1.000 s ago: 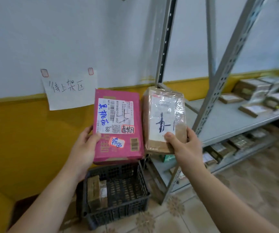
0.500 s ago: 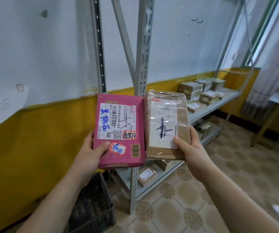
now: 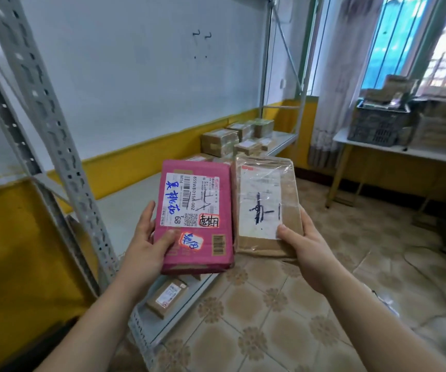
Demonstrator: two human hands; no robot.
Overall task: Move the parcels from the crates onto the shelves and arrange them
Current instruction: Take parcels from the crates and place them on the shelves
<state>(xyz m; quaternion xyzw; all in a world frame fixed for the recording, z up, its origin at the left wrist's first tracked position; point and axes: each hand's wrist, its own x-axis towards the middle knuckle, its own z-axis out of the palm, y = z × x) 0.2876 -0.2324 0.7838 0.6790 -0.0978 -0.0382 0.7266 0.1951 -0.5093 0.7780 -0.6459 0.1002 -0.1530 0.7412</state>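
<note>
pink parcel (image 3: 195,210) looks like matt cardboard with smooth paper labels stuck on. brown parcel (image 3: 266,208) is kraft cardboard under shiny, crinkly clear plastic wrap. shelf upright (image 3: 55,140) is grey painted metal, punched with holes, pretty dull finish. floor tiles (image 3: 270,331) are smooth with a soft sheen. crate (image 3: 377,124) is dark plastic mesh, curtain (image 3: 334,76) thin cloth.

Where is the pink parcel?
In the head view, the pink parcel is mid-frame in the left hand, left of the brown parcel the right hand holds.
</note>
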